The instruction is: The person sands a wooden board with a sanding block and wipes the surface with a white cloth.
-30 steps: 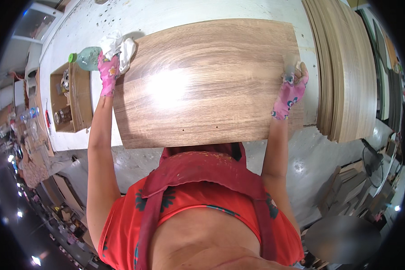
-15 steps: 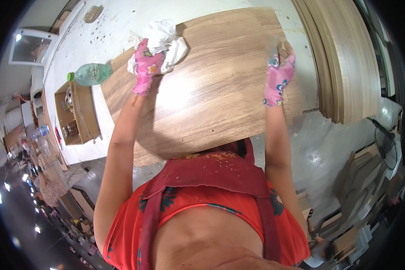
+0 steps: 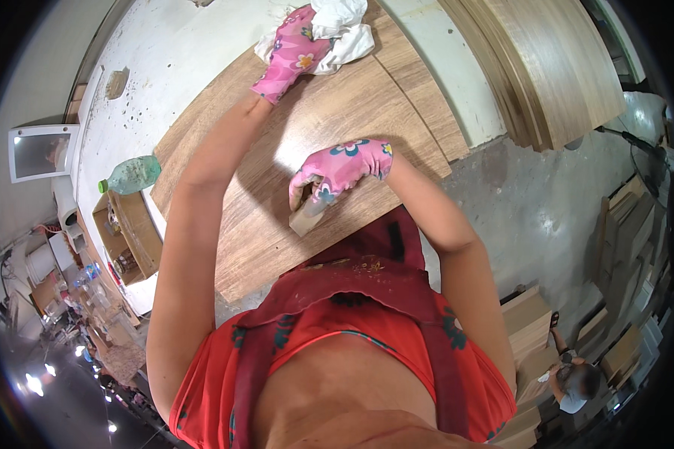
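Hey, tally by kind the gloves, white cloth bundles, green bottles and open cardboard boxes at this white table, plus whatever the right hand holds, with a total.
Pink flower-patterned gloves: 2
White crumpled cloth bundle: 1
Translucent green plastic bottle: 1
Brown open-topped cardboard box: 1
Small pale flat piece, in the right hand: 1
Total: 6

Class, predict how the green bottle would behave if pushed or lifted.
Pushed, the green bottle would probably roll, since it lies on its rounded side. Its see-through body suggests thin plastic, so it may dent when squeezed and feel light, though how full it is stays unclear.
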The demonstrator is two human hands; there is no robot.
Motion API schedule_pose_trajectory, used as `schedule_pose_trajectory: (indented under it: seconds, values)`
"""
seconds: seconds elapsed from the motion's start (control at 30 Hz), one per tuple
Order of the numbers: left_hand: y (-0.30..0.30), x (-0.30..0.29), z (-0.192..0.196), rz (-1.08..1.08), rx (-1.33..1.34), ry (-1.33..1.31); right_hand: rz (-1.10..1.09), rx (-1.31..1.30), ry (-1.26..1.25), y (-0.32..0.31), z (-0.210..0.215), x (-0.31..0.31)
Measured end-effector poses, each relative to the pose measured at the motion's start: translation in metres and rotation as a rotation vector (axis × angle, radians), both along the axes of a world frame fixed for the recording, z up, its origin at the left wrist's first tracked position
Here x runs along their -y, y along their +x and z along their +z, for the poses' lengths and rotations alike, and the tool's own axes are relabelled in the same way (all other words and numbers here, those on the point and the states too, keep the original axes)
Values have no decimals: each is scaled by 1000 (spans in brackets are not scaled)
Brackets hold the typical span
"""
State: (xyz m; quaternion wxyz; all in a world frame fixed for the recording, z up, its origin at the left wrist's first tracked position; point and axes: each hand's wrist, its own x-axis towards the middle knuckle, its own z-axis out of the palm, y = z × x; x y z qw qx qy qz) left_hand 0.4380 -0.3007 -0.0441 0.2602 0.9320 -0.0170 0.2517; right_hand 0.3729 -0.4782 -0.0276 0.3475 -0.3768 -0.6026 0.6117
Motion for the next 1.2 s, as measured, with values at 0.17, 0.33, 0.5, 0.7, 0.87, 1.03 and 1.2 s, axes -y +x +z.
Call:
schedule_pose_trajectory:
  seconds: [0.17, 0.33, 0.5, 0.7, 0.87, 1.03, 1.2]
  values:
    - [-27, 51, 17, -342, -444, -326, 33, 19, 28, 4, 24, 6]
    - [-46, 115, -46, -552, -331, -417, -25, 43, 222, 3, 4, 5]
    - [-37, 115, -56, -666, -277, -280, -57, 58, 333, -6, -6, 4]
    - [-43, 73, -21, -490, -225, -399, -83, -144, 150, 0, -3, 10]
    - [-97, -33, -5, 383, -300, -298, -175, -214, -37, 10, 0, 7]
    - [-229, -104, -16, 439, -169, -804, -931, -156, -184, 37, -27, 10]
    - [-367, -164, -7, 992, -219, -749, -1646, -129, 227, 59, -39, 5]
